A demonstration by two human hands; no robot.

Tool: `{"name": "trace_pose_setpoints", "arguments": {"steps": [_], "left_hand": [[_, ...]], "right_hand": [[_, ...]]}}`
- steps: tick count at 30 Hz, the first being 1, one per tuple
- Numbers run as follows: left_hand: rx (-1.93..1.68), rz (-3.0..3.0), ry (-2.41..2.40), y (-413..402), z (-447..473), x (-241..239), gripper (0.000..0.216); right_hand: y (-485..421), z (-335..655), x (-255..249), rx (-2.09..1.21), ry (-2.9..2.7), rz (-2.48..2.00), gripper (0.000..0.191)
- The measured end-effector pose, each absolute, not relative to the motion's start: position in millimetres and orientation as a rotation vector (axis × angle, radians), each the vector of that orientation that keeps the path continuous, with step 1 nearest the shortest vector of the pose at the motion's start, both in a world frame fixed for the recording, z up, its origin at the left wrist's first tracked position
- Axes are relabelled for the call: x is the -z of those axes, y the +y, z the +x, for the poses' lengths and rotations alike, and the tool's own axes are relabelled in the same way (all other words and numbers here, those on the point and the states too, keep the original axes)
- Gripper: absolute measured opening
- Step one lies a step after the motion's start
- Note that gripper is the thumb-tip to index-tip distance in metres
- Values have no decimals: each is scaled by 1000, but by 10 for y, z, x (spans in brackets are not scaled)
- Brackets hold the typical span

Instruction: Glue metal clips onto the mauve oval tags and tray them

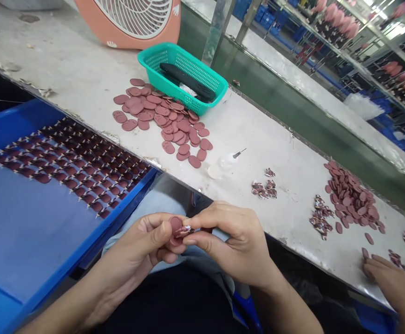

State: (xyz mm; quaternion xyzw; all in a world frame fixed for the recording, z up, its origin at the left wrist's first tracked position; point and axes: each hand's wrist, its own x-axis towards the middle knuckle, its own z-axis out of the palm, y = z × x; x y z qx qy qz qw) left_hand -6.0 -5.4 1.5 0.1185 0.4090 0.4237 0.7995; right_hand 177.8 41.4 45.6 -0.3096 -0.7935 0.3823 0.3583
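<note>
My left hand (153, 239) pinches a reddish-brown oval disc (176, 224) between thumb and fingers, above my lap. My right hand (232, 236) meets it from the right, its thumb and forefinger closed on a small brown-and-white figurine piece (187, 228) that touches the disc. The fingertips hide much of both parts. On the bench beyond lie a pile of matching oval discs (167, 116), a small group of figurine pieces (264, 189) and a clear bottle with a needle tip (225, 162).
A blue tray (126, 204) at left holds rows of joined pieces. A green basket (202, 69) and an orange fan (129, 23) stand at the back of the bench (84, 83). Another person's hand (394, 278) is at the right, near more discs (354, 197).
</note>
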Motion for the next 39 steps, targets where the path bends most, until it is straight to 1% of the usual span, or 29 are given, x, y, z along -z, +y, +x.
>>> {"name": "trace_pose_setpoints", "arguments": {"steps": [8, 13, 22, 26, 32, 39], "left_hand": [[-917, 265, 873, -57, -60, -34, 39], [-925, 278, 829, -70, -52, -45, 39], [-923, 252, 827, -129, -53, -73, 36], [-924, 235, 843, -124, -47, -69, 35], [-922, 281, 860, -139, -62, -65, 38], [-929, 261, 872, -157, -73, -48, 37]], "right_hand": [[418, 1764, -474, -882, -2107, -717, 13], [405, 1757, -484, -905, -2144, -709, 6], [356, 1752, -496, -885, -2146, -643, 4], [349, 1741, -481, -902, -2148, -644, 6], [353, 1726, -456, -904, -2151, -626, 5], [359, 1706, -414, -922, -2132, -607, 9]]}}
